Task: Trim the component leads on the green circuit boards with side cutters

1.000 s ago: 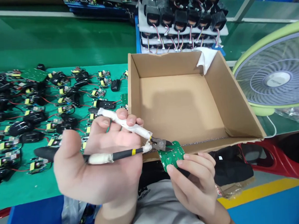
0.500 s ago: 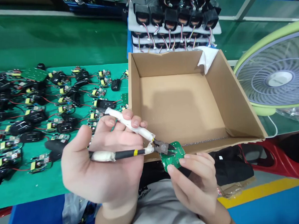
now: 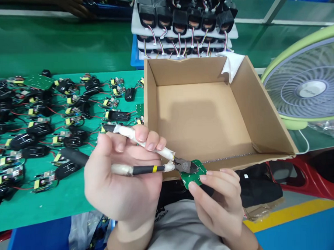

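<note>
My left hand [image 3: 125, 178] is closed round the taped handles of a pair of cutting pliers [image 3: 185, 165]; one handle lies under the fingers, the other across the palm. The dark jaws rest over the face of a small green circuit board [image 3: 190, 180]. Whether they touch a part on it, I cannot tell. My right hand [image 3: 221, 200] pinches the lower right edge of that board between thumb and fingers. Both hands are in front of the near wall of an open cardboard box [image 3: 202, 119].
Wired circuit boards with black housings [image 3: 37, 130] cover the green mat [image 3: 76, 197] at left. Behind the box stand stacked trays of black parts with wires [image 3: 180, 23]. A green-rimmed fan [image 3: 310, 87] is at right, above a red stool [image 3: 310, 181]. Another person's hand [image 3: 71, 5] shows at top left.
The plier handles have drawn closer together as my left hand closes, and the jaws look narrower. The stacked trays have shifted left. Another person's hand has appeared at top left.
</note>
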